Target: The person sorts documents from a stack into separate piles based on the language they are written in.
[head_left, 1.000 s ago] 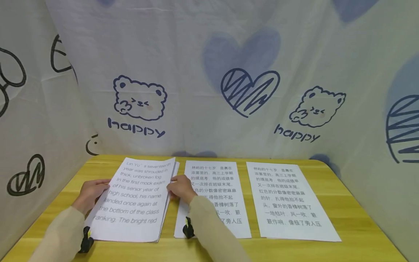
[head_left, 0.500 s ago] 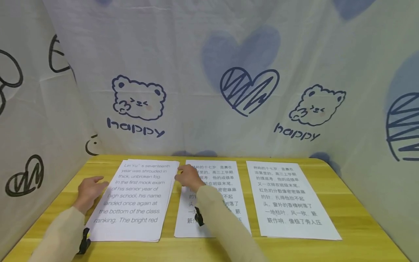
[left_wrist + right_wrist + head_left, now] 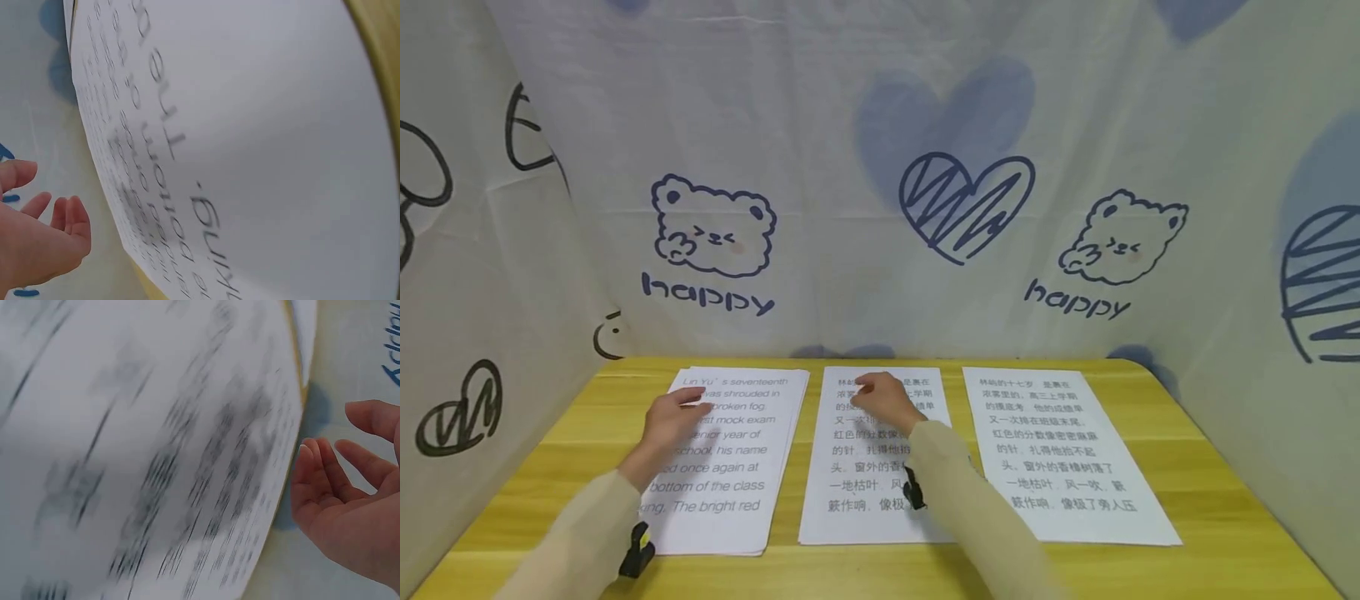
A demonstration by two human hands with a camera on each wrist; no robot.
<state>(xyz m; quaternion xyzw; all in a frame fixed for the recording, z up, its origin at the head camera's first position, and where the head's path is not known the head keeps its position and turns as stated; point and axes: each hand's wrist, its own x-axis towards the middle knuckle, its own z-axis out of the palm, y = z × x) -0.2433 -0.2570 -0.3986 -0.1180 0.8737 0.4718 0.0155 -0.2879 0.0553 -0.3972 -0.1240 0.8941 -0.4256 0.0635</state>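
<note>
On the left lies a stack of paper sheets (image 3: pixel 722 529) with English print, its edges slightly uneven at the right. My left hand (image 3: pixel 668 425) hovers over that stack with loosely bent fingers and nothing in them; in the left wrist view the hand (image 3: pixel 47 234) is apart from the paper. Above the middle stack of sheets (image 3: pixel 842 521), printed in Chinese, is my right hand (image 3: pixel 889 402). Relaxed, slightly curled fingers and a free thumb show on the right hand (image 3: pixel 350 494) in the right wrist view, which is blurred over the print.
A third stack of sheets (image 3: pixel 1075 529) with Chinese print lies at the right. All three rest on a yellow wood-grain table (image 3: pixel 1210 500). A white curtain (image 3: pixel 842 283) with bears and hearts hangs behind the table and at both sides.
Both hands have let go of the English stack, now lying flat. My right hand has moved right over the middle stack; my left hand has moved right from the left edge, over the English stack.
</note>
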